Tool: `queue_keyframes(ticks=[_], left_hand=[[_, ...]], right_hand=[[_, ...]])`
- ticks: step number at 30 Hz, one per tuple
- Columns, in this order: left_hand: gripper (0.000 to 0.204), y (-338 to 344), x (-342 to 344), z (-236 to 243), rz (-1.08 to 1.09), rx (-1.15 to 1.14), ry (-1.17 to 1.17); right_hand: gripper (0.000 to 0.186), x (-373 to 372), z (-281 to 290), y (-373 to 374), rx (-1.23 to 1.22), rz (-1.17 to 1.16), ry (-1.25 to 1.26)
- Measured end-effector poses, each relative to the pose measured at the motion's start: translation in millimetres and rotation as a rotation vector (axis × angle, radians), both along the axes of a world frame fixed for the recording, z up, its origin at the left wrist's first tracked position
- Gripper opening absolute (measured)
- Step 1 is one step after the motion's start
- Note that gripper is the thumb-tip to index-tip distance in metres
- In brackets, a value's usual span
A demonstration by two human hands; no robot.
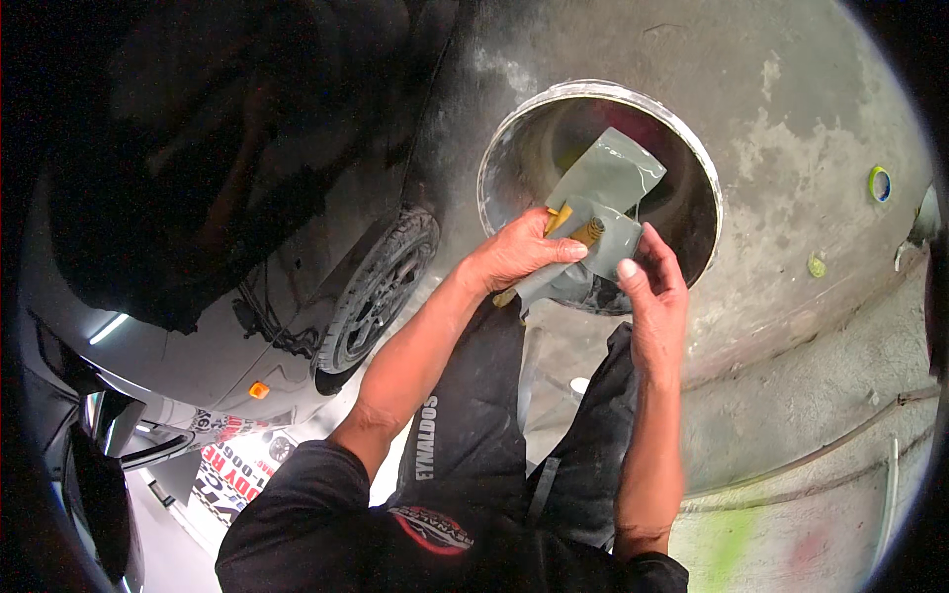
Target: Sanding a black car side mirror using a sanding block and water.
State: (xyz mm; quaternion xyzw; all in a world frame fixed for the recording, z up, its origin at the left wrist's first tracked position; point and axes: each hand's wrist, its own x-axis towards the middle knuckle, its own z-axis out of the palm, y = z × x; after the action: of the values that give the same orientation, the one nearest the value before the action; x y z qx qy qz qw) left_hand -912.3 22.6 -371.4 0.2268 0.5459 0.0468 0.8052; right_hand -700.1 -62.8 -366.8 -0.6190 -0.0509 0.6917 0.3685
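My left hand [524, 251] is closed on a wet grey sheet [611, 170] that looks like sandpaper, with its thumb across the lower part. A second grey flap [615, 243] bends out beside the thumb. Tucked in the same grip is a yellow-brown rolled piece [588, 233], whose kind I cannot make out. Close to the flap's right edge is my right hand [656, 301], its thumb and fingers apart. Whether its fingertips touch the edge I cannot tell. Both hands are over the mouth of a large round bucket [486, 168] with a pale, stained rim.
A dark car [213, 341] with a wheel [381, 287] stands at the left. A stained concrete floor [791, 128] surrounds the bucket. At the right lie a tape roll [879, 185] and a small yellow-green lump [817, 266]. A paint-marked pale surface [781, 534] is at lower right.
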Motion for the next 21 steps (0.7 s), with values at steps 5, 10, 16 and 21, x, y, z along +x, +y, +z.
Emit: queue_keyframes(ticks=[5, 10, 16, 21], left_hand=[[0.044, -4, -9, -9, 0.049, -0.011, 0.004], [0.054, -1, -15, -5, 0.229, -0.205, -0.019], [0.042, -8, -27, -1, 0.394, -0.255, -0.065], [0.039, -14, -36, -15, 0.452, -0.276, -0.201]], right_hand=[[0.059, -19, -4, -12, -0.050, -0.038, -0.125], [0.057, -30, -17, -24, -0.222, -0.292, 0.051], [0.061, -38, -16, -19, -0.144, -0.298, 0.204], [0.048, -40, -14, -18, -0.110, -0.319, 0.309]])
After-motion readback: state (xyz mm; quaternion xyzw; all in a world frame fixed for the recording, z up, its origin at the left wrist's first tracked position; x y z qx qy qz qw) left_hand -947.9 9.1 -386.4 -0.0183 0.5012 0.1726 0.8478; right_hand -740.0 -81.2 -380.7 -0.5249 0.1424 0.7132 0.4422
